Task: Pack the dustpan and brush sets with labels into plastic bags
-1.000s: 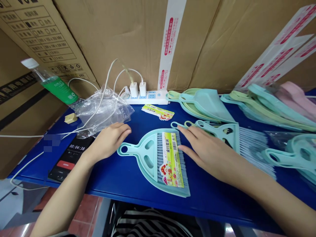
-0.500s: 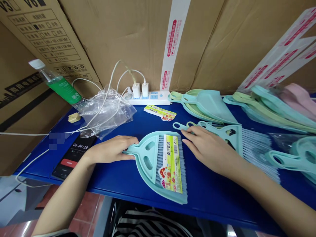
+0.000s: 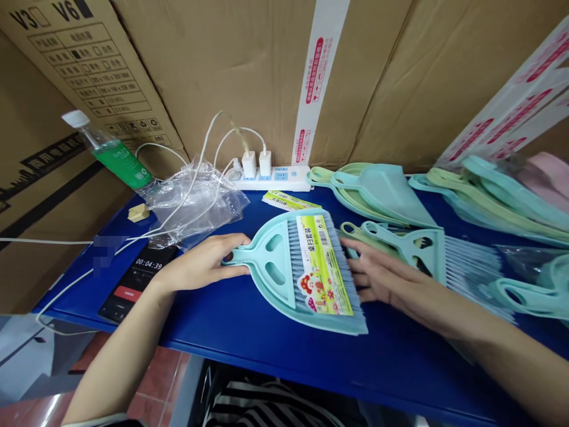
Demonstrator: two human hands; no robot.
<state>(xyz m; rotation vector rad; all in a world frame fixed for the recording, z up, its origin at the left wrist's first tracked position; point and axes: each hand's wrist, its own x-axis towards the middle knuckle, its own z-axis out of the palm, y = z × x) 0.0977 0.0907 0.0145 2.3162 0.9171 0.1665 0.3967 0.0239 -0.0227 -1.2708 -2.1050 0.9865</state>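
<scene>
My left hand [image 3: 208,262] is closed around the handles of a light-teal dustpan [image 3: 284,307] and a matching hand brush [image 3: 287,267] nested in it. The set is tilted, its bristles pointing right. Across the bristles lies a yellow-and-white label card [image 3: 329,270] with mushroom pictures. At the bristle edge is my right hand [image 3: 384,276], fingers stretched out and partly hidden behind the set; whether they touch it I cannot tell. Just beyond that hand, more brushes [image 3: 429,246] lie with handles toward the left.
Stacked teal and green dustpans [image 3: 382,187] stand at the back, with bagged ones [image 3: 502,184] further right. A power strip [image 3: 288,178], clear plastic wrap [image 3: 195,201], a bottle [image 3: 120,163], white cables and a phone [image 3: 137,276] occupy the left. Another label card [image 3: 284,200] lies behind the set.
The dustpan set in my left hand has tilted and shifted right and away from me. My right hand has moved off the brush handles to the bristle edge.
</scene>
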